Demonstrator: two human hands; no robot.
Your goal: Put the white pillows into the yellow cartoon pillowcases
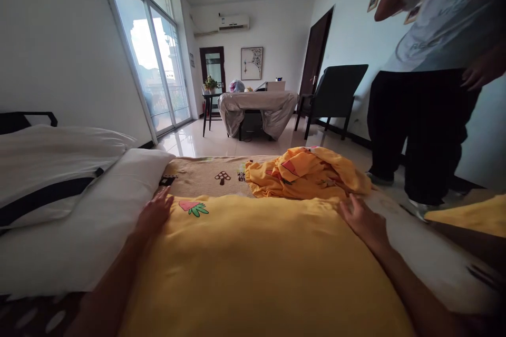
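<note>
A large yellow pillow [253, 263] with a carrot print lies on the bed right in front of me. My left hand [155, 213] rests flat on its far left corner, fingers spread. My right hand [363, 220] lies flat on its far right corner, fingers apart. Neither hand grips anything. Beyond the pillow a crumpled yellow cloth [306, 172] sits on a brown sheet [205, 176] printed with a mushroom.
White pillows [59, 168] with a black stripe are stacked to my left. Another person [430, 79] in a pale shirt and black trousers stands at the right of the bed. Farther off stand a dark chair [336, 95], a covered table [256, 105] and glass sliding doors [154, 63].
</note>
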